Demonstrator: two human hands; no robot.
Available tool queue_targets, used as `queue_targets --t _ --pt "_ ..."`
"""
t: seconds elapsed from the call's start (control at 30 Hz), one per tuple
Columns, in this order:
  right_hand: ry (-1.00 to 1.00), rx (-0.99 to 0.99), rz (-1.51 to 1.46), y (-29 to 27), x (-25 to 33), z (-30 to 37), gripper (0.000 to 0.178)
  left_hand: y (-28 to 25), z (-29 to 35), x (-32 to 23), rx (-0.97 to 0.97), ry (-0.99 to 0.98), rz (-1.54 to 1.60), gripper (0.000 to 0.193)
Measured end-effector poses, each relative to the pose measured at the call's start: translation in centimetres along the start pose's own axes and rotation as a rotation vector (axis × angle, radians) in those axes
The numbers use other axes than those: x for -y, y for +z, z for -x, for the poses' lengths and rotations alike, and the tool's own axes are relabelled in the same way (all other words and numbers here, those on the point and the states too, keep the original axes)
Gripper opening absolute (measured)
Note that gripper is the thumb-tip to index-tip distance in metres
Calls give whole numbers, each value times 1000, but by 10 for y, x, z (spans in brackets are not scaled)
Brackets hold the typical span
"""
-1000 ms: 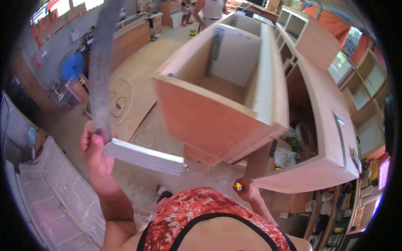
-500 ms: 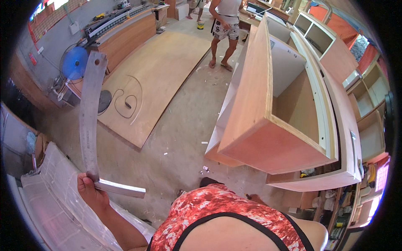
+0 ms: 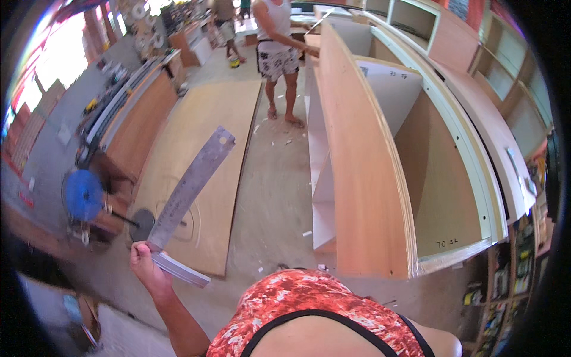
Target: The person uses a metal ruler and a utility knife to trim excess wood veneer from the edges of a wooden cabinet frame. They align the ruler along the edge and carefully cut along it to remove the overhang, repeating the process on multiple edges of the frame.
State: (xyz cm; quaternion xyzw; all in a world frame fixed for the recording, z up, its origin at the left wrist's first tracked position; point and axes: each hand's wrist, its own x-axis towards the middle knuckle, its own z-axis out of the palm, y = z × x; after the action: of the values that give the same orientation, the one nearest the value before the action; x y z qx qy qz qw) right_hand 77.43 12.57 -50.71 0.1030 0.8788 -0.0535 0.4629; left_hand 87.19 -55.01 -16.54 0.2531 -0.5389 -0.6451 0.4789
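My left hand [image 3: 144,266] is closed around the corner of a grey metal carpenter's square [image 3: 189,191]. Its long blade points up and to the right over the floor, and its short arm sticks out to the right of my fist. My right hand is hidden below my red patterned top. A long plywood cabinet carcass [image 3: 369,172] lies on its side to my right, its open compartments facing right.
A large plywood sheet [image 3: 199,160] lies flat on the concrete floor ahead. A blue fan [image 3: 83,195] stands at the left by a workbench [image 3: 128,116]. Another person [image 3: 278,53] stands at the cabinet's far end. Shelving units line the right side.
My view has swung left along the cabinet. My left hand has moved right and tilted the square's blade to the right. The other person now appears closer.
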Motion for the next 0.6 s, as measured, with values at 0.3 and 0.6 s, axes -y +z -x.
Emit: queue_targets --t 0.3,0.6 --pt "252 48 -167 2 64 32 46 132 -126 121 242 -337 294 26" --pt "553 111 -367 42 159 80 47 257 -251 244 435 -546 461 28"
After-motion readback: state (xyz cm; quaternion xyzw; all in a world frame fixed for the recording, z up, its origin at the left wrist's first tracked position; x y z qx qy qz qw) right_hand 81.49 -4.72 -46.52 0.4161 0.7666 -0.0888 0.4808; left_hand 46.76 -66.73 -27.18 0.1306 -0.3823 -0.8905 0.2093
